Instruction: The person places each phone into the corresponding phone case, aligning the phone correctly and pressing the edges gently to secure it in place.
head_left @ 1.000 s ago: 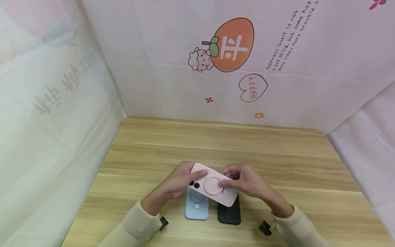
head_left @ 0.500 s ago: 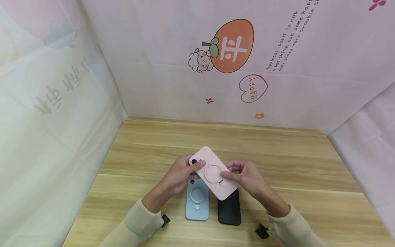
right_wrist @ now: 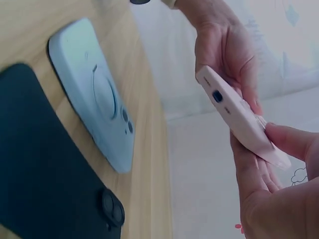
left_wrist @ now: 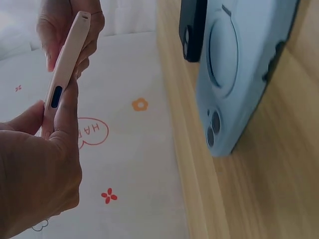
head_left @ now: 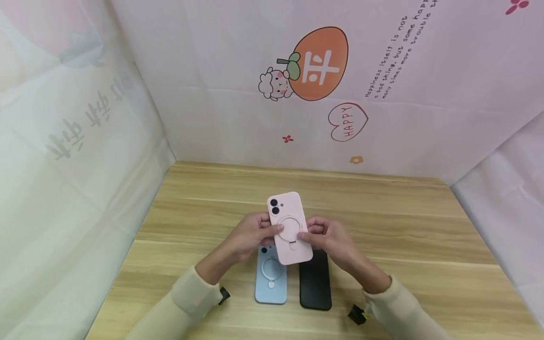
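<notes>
A phone in a pink case [head_left: 293,252] with a ring on its back is held above the table between both hands, camera end up and slightly tilted. The left hand [head_left: 251,235] grips its left edge, thumb on the back near the ring. From the other side the right hand [head_left: 333,238] holds it, thumb at the ring's lower right and fingers behind. In the right wrist view the pink case's [right_wrist: 244,117] bottom edge shows a port cutout. Below lie a light blue phone case [head_left: 272,290] with a ring and, right of it, a black case [head_left: 315,285], its top hidden.
The blue and black cases lie side by side on the wooden table [head_left: 212,189]. White printed cloth [head_left: 229,118] stands along the back and both sides. Black wrist pieces [head_left: 357,314] sit at the sleeves.
The pink phone has turned from slanting sideways to nearly upright, camera end up. Both hands have risen slightly with it, and the right hand has come inward. The cases below lie still.
</notes>
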Demonstrator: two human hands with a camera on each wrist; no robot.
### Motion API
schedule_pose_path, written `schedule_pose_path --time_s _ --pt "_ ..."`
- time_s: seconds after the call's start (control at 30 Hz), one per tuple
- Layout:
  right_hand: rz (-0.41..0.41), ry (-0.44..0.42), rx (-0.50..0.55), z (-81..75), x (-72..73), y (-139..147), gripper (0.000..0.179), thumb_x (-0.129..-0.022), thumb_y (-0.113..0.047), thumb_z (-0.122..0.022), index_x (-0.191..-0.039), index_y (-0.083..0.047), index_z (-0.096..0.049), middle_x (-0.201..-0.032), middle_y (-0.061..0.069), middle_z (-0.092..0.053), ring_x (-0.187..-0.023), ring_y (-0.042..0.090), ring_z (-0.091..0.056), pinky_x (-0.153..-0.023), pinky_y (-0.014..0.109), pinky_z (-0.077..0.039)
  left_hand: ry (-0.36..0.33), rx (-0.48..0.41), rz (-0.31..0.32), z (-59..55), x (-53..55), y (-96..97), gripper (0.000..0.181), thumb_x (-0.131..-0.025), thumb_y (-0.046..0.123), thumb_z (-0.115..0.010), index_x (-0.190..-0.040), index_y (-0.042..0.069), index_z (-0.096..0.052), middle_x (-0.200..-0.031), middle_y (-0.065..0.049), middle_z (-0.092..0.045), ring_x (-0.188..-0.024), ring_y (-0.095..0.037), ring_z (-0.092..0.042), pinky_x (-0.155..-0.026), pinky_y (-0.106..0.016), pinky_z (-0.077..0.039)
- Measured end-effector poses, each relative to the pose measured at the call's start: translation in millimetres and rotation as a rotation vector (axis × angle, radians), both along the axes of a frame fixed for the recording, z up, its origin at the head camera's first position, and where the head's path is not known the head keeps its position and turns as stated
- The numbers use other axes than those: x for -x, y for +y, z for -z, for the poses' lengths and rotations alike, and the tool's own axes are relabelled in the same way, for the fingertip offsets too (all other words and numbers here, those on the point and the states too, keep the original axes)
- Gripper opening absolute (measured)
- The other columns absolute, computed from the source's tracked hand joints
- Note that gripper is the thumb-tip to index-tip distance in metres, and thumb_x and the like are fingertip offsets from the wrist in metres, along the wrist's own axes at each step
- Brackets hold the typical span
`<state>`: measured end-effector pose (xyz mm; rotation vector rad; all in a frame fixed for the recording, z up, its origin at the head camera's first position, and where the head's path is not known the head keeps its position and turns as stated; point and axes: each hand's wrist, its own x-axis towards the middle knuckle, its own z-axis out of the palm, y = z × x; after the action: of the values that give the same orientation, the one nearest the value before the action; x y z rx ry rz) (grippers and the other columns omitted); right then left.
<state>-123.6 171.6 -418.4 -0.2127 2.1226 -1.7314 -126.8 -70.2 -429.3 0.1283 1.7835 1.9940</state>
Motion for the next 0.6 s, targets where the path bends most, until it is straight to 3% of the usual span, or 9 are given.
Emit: schedule_pose_path --time_s 0.17,0.3,0.47,0.6 --pt "-0.048 0.001 -0.027 1.5 13.9 0 0.043 -0.097 -0.014 -0.078 -0.129 0.01 -0.061 -0.109 0.019 -0.078 -0.094 0.022 -0.077 -0.083 0.038 -0.066 -0.01 0.031 0.049 0.5 13.6 -3.3 0.031 -0.105 0.002 -0.063 -0.132 -0.013 -0.062 -0.118 -0.026 -0.075 -0.107 -0.032 -0.076 -0.091 -0.041 -0.063" --pt "-0.06 -0.012 -0.052 4.4 28.8 -2 0.037 -0.096 -0.012 -0.078 -0.126 0.007 -0.065 -0.104 0.017 -0.079 -0.091 0.021 -0.076 -0.083 0.04 -0.066 -0.039 0.082 0.082 -0.8 28.5 -7.6 0.03 -0.105 0.004 -0.064 -0.131 -0.01 -0.063 -0.117 -0.025 -0.076 -0.107 -0.033 -0.076 -0.091 -0.041 -0.063" --pt "-0.072 -0.04 -0.075 12.5 54.1 -4 0.029 -0.098 -0.012 -0.077 -0.118 0.006 -0.067 -0.1 0.012 -0.079 -0.086 0.018 -0.073 -0.083 0.038 -0.065 -0.086 0.138 0.095 2.3 54.5 -10.5 0.029 -0.105 0.008 -0.065 -0.131 -0.007 -0.065 -0.118 -0.021 -0.076 -0.105 -0.031 -0.077 -0.091 -0.039 -0.064" --pt "-0.061 -0.111 -0.07 21.7 73.3 -5 0.027 -0.1 -0.013 -0.074 -0.118 0.006 -0.067 -0.107 0.013 -0.077 -0.094 0.021 -0.074 -0.088 0.04 -0.065 -0.163 0.129 0.094 14.1 78.8 -9.0 0.032 -0.106 0.009 -0.064 -0.134 -0.006 -0.064 -0.121 -0.021 -0.073 -0.104 -0.029 -0.076 -0.091 -0.038 -0.064"
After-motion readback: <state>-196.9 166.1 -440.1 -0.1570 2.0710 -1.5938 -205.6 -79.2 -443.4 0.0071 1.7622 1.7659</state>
